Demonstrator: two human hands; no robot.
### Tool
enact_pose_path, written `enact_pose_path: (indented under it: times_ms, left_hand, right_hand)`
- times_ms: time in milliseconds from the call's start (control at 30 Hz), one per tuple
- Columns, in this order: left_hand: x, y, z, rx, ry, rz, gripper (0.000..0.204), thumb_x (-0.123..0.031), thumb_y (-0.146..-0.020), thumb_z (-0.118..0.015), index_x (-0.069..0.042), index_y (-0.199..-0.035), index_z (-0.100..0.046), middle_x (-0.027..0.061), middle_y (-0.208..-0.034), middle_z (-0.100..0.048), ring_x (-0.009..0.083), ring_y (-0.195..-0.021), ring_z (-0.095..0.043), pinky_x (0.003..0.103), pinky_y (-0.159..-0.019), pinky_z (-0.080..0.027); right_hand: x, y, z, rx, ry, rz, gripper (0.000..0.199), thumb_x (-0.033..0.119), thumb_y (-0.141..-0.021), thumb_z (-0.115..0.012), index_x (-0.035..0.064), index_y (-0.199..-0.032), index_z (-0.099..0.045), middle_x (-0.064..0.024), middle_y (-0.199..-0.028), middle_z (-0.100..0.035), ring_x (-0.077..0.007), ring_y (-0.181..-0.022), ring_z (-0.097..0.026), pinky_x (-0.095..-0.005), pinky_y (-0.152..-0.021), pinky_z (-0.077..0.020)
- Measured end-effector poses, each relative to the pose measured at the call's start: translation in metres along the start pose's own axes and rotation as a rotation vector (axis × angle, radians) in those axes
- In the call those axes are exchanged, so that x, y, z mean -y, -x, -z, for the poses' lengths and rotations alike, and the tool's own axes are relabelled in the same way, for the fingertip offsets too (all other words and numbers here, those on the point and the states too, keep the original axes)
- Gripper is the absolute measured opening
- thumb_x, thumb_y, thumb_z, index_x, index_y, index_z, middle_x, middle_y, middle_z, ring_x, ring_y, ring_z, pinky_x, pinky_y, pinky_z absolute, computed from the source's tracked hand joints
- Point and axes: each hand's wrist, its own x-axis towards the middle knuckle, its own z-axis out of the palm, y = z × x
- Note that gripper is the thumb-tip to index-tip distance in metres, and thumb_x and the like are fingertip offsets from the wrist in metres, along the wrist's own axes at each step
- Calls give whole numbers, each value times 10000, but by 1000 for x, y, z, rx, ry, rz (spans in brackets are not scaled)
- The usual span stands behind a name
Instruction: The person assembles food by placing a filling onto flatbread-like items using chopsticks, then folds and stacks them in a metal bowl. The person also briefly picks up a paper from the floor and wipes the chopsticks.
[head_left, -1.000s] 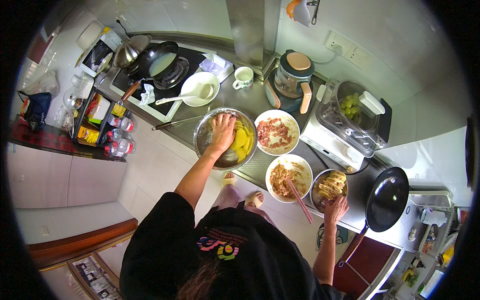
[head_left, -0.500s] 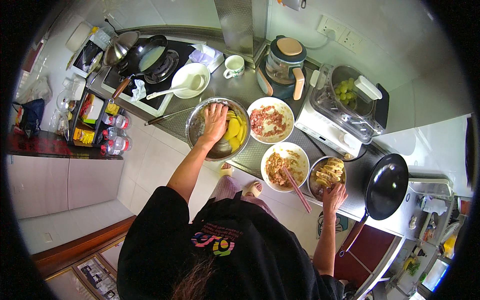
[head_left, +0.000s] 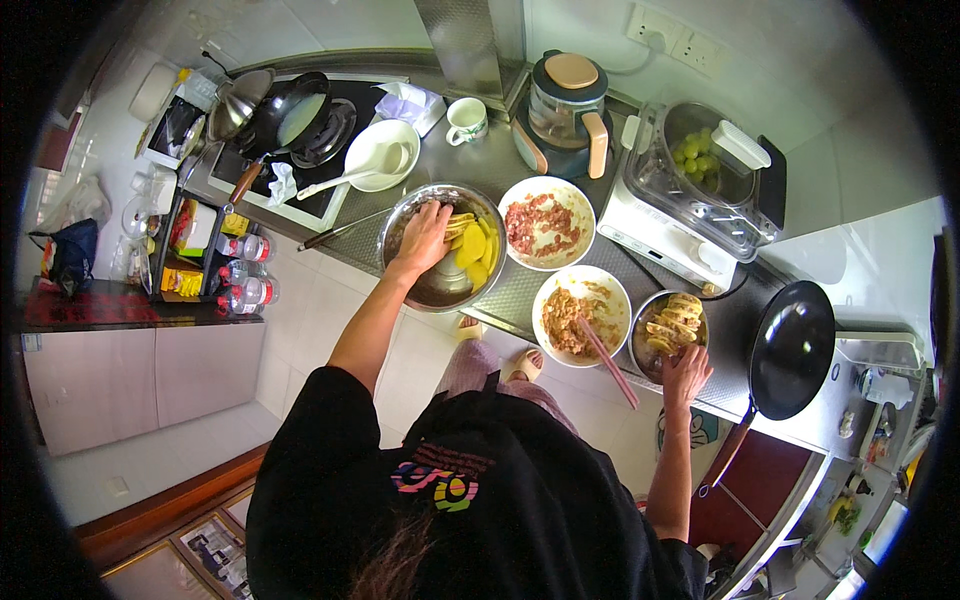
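My left hand reaches into a large metal bowl on the left, its fingers bent together beside yellow potato slices. What lies under the fingertips is hidden; a browner piece shows right beside them. At the right, my right hand grips the near rim of a smaller metal bowl, which holds filled slices. Between the two stands a white bowl of brownish minced filling, with pink chopsticks resting over its edge. Behind it is a white bowl of red minced meat.
A black frying pan sits at the right. At the back are a kettle-like appliance, a steamer with green grapes and a mug. A white bowl with a ladle stands by the stove, which bears a wok.
My left fingers have drawn together toward the slices, where a browner piece now shows. My right hand stays at the small bowl's rim. The whole view has shifted slightly.
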Motion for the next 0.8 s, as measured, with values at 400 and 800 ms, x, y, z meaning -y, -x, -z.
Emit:
enact_pose_path:
  times_ms: [400,800]
  left_hand:
    - [22,-19,2,259,282,33,503,-187,-769,-739,-38,-1198,-524,198,-1099,-646,367,-1038,-645,460,-874,-523]
    - [60,-6,42,535,1061,296,681,-39,-808,-706,13,-1416,-404,107,-1291,-579,197,-1195,-561,328,-1022,-451]
  right_hand:
    - [1,-3,0,-33,-33,26,494,268,-703,-844,62,-1033,-540,-99,-1019,-558,-306,-1032,-550,-456,-875,-396]
    - [2,-8,0,6,-25,-47,468,294,-714,-823,45,-1030,-585,-141,-1073,-579,-327,-1094,-545,-481,-935,-395]
